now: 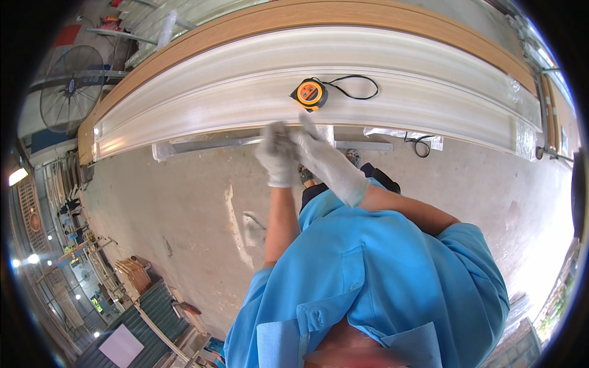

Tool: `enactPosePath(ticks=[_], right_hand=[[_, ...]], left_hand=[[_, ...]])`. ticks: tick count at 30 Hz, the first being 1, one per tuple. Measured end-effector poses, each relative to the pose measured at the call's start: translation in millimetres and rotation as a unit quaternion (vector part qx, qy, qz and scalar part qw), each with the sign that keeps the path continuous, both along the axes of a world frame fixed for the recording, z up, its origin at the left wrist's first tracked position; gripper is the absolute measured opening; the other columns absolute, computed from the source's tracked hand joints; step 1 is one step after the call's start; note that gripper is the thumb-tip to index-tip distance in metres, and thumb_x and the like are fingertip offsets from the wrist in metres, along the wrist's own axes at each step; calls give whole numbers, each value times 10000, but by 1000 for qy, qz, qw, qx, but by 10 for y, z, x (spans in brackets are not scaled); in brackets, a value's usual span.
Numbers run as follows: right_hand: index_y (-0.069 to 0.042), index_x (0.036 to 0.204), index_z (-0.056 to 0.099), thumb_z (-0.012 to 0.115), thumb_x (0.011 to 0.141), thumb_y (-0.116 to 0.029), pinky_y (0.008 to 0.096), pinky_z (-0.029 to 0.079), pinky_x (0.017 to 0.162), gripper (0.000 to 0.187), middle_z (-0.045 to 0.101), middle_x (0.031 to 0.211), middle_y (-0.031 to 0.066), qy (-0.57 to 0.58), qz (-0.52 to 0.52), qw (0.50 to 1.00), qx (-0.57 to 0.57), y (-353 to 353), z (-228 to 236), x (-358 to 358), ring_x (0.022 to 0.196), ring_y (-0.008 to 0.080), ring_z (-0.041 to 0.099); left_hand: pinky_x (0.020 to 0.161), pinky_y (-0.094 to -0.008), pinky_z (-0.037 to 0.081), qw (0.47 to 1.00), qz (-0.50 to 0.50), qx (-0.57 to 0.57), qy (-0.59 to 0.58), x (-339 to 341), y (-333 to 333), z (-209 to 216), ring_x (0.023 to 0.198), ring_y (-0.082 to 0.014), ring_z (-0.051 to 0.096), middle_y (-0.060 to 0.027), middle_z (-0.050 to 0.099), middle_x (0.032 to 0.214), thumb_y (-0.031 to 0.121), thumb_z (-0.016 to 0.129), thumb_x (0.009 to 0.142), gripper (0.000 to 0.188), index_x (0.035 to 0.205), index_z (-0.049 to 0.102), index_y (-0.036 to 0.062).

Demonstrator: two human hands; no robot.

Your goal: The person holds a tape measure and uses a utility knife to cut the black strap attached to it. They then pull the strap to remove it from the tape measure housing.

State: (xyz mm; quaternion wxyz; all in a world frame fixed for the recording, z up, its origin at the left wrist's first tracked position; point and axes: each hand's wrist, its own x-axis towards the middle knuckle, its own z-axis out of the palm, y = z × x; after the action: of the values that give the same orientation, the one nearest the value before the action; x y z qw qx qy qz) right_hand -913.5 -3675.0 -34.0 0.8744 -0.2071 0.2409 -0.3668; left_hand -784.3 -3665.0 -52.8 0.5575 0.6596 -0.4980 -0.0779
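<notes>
Both hands wear white work gloves and meet in front of my body, at the near edge of the long white panels (pixel 202 101). My left hand (pixel 274 153) is closed, its fingers curled and greyish at the tips. Against it presses my right hand (pixel 325 156), closed as well, with one digit sticking up. Whatever lies between the fingers is hidden and slightly blurred. Just beyond the hands, a black and orange tape measure (pixel 311 94) rests on the panels, its black wrist strap (pixel 362 97) looped to the right.
A wood-coloured board (pixel 307 13) runs along the panels' far side. Clear plastic wrap (pixel 526 138) covers their right end. Below the near edge are a metal bar (pixel 215 145) and a black cord (pixel 420 147). A large fan (pixel 72 89) stands at the far left, above the concrete floor (pixel 165 202).
</notes>
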Motion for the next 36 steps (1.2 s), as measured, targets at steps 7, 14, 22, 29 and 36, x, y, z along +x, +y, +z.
enactPosePath(ticks=[7, 14, 22, 29, 36], right_hand=[[33, 1497, 448, 550, 1024, -114, 294, 401, 1173, 506, 548, 1469, 118, 83, 179, 965, -173, 62, 681, -676, 1325, 153, 534], [83, 1511, 386, 550, 1025, -145, 391, 543, 996, 562, 611, 1399, 187, 169, 196, 957, -129, -177, 265, -544, 1155, 279, 675], [-29, 1350, 645, 548, 1026, -115, 363, 574, 907, 349, 674, 1194, 277, 265, 106, 891, -354, 21, 465, -787, 1097, 206, 703], [-47, 935, 696, 735, 943, -230, 412, 552, 651, 188, 746, 950, 112, 693, -159, 610, -350, -902, 160, -1300, 825, 264, 729], [-53, 999, 645, 721, 947, -250, 488, 551, 708, 217, 707, 835, 130, 752, -163, 500, -398, -1456, -257, -1204, 756, 353, 709]], left_hand=[[588, -310, 471, 988, 107, 106, 46, 536, -46, 154, 639, -146, 593, -26, 696, 762, 256, 683, 1029, 224, 910, 704, 68], [692, -266, 486, 851, -139, 115, 493, -387, 91, 618, 742, -94, 574, 5, 636, 808, 267, 691, 1030, 228, 973, 676, 47], [723, -300, 564, 985, 99, 49, 130, 1189, -232, 327, 776, -165, 650, -81, 709, 931, 30, 568, 1004, 93, 1022, 654, -1], [741, -431, 567, 966, -30, 124, -227, 1697, -384, 395, 783, -301, 709, -114, 741, 932, 192, 724, 930, 115, 921, 720, 78], [761, -460, 541, 922, -84, 253, -281, 983, -941, 351, 860, -351, 680, -128, 718, 986, 416, 746, 917, 319, 1052, 704, 130]])
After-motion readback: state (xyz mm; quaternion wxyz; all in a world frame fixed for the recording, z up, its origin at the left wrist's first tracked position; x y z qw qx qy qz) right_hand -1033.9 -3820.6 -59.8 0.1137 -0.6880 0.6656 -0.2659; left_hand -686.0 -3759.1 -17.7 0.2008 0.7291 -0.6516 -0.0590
